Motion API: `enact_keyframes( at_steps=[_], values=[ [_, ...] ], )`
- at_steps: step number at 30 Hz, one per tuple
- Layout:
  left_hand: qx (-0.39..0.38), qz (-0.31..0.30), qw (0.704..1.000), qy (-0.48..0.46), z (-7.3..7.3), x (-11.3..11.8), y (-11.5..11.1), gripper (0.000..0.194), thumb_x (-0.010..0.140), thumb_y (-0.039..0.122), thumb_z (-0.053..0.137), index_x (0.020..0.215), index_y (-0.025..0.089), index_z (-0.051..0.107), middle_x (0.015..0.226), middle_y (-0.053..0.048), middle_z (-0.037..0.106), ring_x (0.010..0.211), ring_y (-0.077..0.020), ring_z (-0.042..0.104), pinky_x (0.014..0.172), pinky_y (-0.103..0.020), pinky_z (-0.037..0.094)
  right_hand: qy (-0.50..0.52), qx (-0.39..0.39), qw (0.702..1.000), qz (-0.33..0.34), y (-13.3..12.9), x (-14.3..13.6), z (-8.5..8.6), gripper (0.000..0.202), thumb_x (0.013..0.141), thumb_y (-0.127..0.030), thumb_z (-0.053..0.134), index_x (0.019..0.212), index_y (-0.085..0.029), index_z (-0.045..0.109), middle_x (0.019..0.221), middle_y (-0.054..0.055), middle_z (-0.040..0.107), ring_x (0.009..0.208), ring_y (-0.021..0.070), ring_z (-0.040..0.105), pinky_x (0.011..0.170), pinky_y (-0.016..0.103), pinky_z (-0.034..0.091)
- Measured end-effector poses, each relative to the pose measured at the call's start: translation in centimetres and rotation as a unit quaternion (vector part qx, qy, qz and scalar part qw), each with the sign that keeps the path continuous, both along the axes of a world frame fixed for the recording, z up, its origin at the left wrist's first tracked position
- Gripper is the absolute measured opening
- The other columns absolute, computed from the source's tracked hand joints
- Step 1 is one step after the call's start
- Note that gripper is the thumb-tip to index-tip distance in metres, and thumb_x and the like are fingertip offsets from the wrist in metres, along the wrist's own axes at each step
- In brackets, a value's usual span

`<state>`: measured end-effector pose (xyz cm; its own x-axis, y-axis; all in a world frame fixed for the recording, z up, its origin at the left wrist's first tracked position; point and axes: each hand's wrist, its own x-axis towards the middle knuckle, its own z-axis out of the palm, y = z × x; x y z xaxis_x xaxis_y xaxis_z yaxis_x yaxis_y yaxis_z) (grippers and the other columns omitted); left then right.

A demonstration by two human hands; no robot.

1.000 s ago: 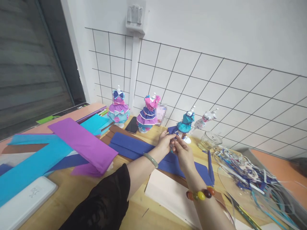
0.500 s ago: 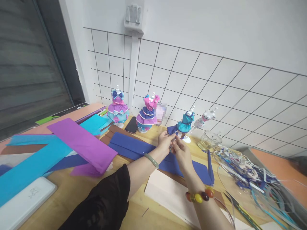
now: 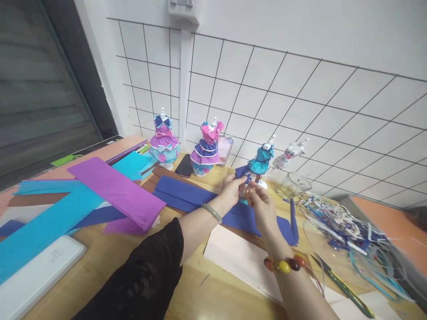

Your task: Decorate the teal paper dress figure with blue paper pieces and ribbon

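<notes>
Three paper dresses already stand finished on their little mannequins and the white mannequin (image 3: pixel 289 155) is bare, while my left hand (image 3: pixel 231 189) and right hand (image 3: pixel 262 205), fingers closed, pinch the small dark-blue folded paper piece (image 3: pixel 243 172) above the wooden bench (image 3: pixel 100 262).

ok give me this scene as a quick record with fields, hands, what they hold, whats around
left hand: left hand pinches a small dark blue paper piece by one end
right hand: right hand grips the same piece from the other side
under the hands: dark blue paper sheet flat on the wooden table
behind: four small dress figures, nearest a teal one
left side: purple paper sheet, light blue paper sheet
right side: glass cup, pile of paper strips
</notes>
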<state>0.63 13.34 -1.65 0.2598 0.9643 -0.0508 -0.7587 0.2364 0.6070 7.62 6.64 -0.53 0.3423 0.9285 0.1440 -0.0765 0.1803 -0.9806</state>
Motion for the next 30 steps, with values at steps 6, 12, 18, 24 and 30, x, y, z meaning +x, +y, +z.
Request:
enact_keyframes(
  at_steps=[6,12,18,24,30],
  values=[
    [0.013,0.002,1.000,-0.017,-0.9,0.2,0.4,0.026,0.061,0.014,0.070,0.083,0.014,0.056,0.072,-0.002,0.061,0.052,-0.0062,0.053,0.048,-0.018,0.038,0.056,-0.017,0.998,0.033,0.5,-0.3,0.3,0.041,0.062,-0.030,0.069,0.101,-0.018,0.063,0.062,-0.005,0.053,0.046,0.0053,0.035,0.046,0.022,0.029],
    [0.014,-0.008,0.999,-0.027,-1.1,0.4,0.5,0.024,0.061,0.014,0.069,0.080,0.014,0.056,0.072,-0.003,0.061,0.053,-0.0057,0.053,0.046,-0.017,0.037,0.121,-0.040,0.990,0.053,1.0,0.1,0.2,0.038,0.058,-0.026,0.071,0.095,-0.019,0.065,0.067,-0.002,0.058,0.046,0.0058,0.039,0.044,0.021,0.029],
    [0.004,-0.013,0.999,-0.033,-0.8,0.4,0.5,0.023,0.060,0.012,0.067,0.079,0.015,0.054,0.070,-0.003,0.061,0.050,-0.0059,0.050,0.046,-0.018,0.037,0.146,-0.033,0.987,0.053,1.0,0.2,0.3,0.036,0.057,-0.024,0.072,0.092,-0.018,0.066,0.066,-0.002,0.058,0.045,0.0048,0.038,0.042,0.020,0.029],
    [-0.007,-0.005,1.000,-0.025,-0.4,0.4,0.4,0.021,0.059,0.011,0.063,0.077,0.015,0.053,0.066,-0.001,0.059,0.049,-0.0063,0.050,0.047,-0.018,0.037,0.164,-0.034,0.984,0.059,1.1,0.5,0.0,0.037,0.057,-0.022,0.073,0.093,-0.018,0.066,0.067,-0.002,0.057,0.045,0.0037,0.037,0.041,0.019,0.028],
    [-0.006,-0.007,1.000,-0.012,-0.4,0.3,0.2,0.023,0.056,0.008,0.062,0.076,0.015,0.053,0.065,0.000,0.058,0.052,-0.0064,0.051,0.049,-0.018,0.038,0.213,-0.036,0.971,0.105,1.1,0.7,-0.1,0.034,0.059,-0.019,0.071,0.092,-0.019,0.065,0.070,-0.003,0.057,0.045,0.0025,0.036,0.041,0.017,0.028]
  ],
)
